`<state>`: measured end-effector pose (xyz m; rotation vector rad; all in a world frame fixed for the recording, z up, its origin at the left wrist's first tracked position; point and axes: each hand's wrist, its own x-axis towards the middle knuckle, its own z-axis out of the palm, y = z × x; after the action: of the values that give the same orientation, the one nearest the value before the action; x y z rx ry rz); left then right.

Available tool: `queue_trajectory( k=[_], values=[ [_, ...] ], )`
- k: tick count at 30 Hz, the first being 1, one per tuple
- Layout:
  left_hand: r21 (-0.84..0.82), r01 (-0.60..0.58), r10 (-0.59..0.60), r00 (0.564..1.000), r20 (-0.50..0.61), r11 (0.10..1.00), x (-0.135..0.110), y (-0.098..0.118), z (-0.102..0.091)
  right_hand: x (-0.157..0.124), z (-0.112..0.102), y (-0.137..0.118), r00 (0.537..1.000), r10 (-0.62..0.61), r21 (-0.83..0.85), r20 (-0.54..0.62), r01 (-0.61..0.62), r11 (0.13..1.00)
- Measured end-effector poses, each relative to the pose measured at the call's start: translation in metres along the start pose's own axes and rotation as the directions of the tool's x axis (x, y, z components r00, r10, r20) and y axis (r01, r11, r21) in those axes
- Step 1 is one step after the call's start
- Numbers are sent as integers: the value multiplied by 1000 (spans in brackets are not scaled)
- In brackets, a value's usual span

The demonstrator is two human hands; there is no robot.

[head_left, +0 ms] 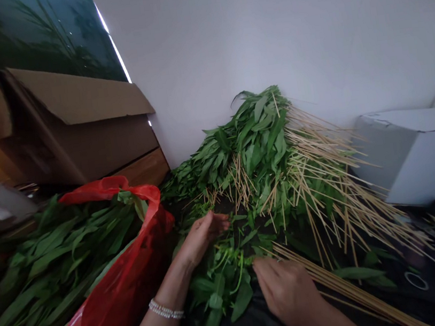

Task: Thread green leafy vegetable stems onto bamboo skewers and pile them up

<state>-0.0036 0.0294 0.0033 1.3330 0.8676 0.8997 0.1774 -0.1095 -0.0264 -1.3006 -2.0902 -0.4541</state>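
Observation:
My left hand (207, 233), with a beaded bracelet on the wrist, reaches over the dark surface. Its fingers are stretched out and hold nothing I can see. A small bunch of leafy green stems (219, 287) lies between my two hands, its stem ends pointing up. My right hand (287, 285) is closed, fingertips against the stem ends; what is inside its grip is hidden. Beside and partly behind that hand runs a bundle of thin wooden skewers (358, 297). Further back is a large heap of leafy greens on skewers (258, 135), the skewers fanning to the right.
At left, a red plastic bag (119, 268) stands full of loose long leaves (60, 255). Behind it is an open cardboard box (105, 141). A white box (430, 149) sits at right by the white wall (283, 24). A ring-shaped object (416, 281) lies at lower right.

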Motion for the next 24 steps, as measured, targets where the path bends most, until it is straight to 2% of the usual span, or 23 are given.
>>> queue_trajectory(
  k=[3,6,9,12,14,17,21,22,24],
  values=[
    [157,-49,48,999,11,986,4,-2,0,-1,-2,-7,979,-203,-39,-14,202,979],
    [389,-146,98,985,140,910,8,-1,6,-3,-1,-10,965,-262,-40,22,263,964],
    [626,-232,132,970,202,745,13,4,15,-4,0,-8,966,-259,-44,30,260,965],
    [803,-213,176,975,137,556,21,4,25,-4,1,-7,965,-258,-45,36,260,965],
    [854,-161,189,979,75,495,26,0,30,-4,0,-7,965,-258,-46,49,261,964],
    [867,-106,146,989,39,487,33,-6,33,-3,-1,-7,966,-254,-54,49,256,965],
    [847,-120,105,992,76,518,34,-4,27,-2,-1,-8,968,-248,-59,30,250,967],
    [822,-141,109,989,96,552,32,-2,25,-1,-1,-8,971,-238,-55,30,239,969],
    [715,-170,124,985,117,678,26,0,22,-1,-2,-8,981,-190,-46,25,191,980]
  ],
)
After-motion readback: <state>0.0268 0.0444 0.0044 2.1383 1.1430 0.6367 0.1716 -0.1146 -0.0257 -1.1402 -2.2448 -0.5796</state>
